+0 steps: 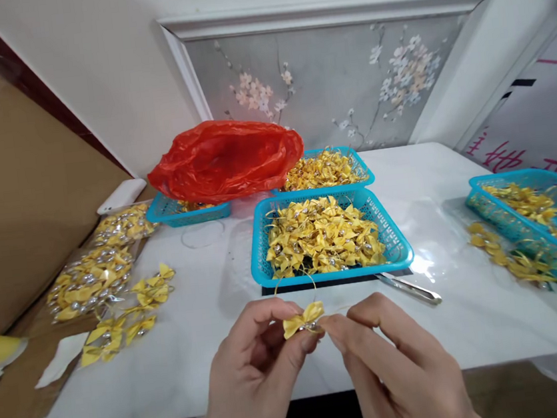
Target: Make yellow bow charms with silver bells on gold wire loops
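Observation:
Between my two hands, above the table's front edge, is a yellow ribbon bow [303, 320] with small silvery beads and a thin gold loop standing up from it. My left hand [256, 366] pinches the bow between thumb and forefinger. Close against its right end, the thumb and forefinger of my right hand [396, 356] are pressed together; a fine thread or wire seems to run there, too thin to make out clearly. Just beyond my hands stands a blue basket [333, 274] heaped with similar yellow bows [324, 234].
A metal cutter or tweezers [411, 288] lies right of the basket. Behind are another blue basket [368, 178] and a red plastic bag [225, 161]. Bagged bows [90, 277] and loose bows [116, 331] lie left. More blue baskets [513, 236] stand right.

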### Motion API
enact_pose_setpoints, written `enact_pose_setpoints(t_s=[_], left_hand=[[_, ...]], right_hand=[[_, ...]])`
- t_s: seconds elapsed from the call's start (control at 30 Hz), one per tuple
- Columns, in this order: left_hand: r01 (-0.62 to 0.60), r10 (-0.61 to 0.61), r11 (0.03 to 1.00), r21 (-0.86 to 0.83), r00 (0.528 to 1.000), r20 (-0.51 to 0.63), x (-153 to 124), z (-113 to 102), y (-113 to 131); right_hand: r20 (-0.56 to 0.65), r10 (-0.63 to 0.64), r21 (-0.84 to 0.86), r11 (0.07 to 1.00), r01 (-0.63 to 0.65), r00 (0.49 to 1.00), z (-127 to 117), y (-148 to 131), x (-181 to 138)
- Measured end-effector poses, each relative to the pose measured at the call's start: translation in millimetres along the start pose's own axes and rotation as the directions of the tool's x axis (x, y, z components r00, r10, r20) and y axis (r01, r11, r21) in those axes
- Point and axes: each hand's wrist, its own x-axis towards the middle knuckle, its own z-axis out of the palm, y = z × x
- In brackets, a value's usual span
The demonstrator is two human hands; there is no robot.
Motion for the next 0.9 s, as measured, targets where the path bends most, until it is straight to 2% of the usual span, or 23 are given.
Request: enact_pose_setpoints(t_s=[0.13,0.3,0.43,0.53,0.67,0.9], left_hand=[[-0.028,0.028,0.999,0.019,1.000,-0.011,-3,1,3],[-0.006,0.006,1.000,-0.028,1.000,-0.030,-4,6,5],[0.008,-0.011,0.999,-0.043,0.998,-0.061,-5,10,6],[0.069,-0.076,0.994,-0.085,0.994,-0.081,-6,13,8],[0.178,-0.184,0.968,-0.177,0.983,-0.018,-4,13,10],[0.204,-0.212,0.965,-0.166,0.977,-0.029,-3,12,10]], right_hand=[[0.016,-0.020,-0.019,1.000,0.020,1.000,-4,-1,1],[0.022,-0.041,-0.012,0.999,0.041,0.999,-8,-1,3],[0.080,-0.093,-0.026,0.995,0.096,0.992,-13,-1,6],[0.070,-0.086,-0.036,0.995,0.088,0.994,-15,-2,6],[0.036,-0.047,-0.040,0.998,0.049,0.998,-15,-4,7],[0.111,-0.108,-0.085,0.989,0.118,0.988,-20,-2,11]])
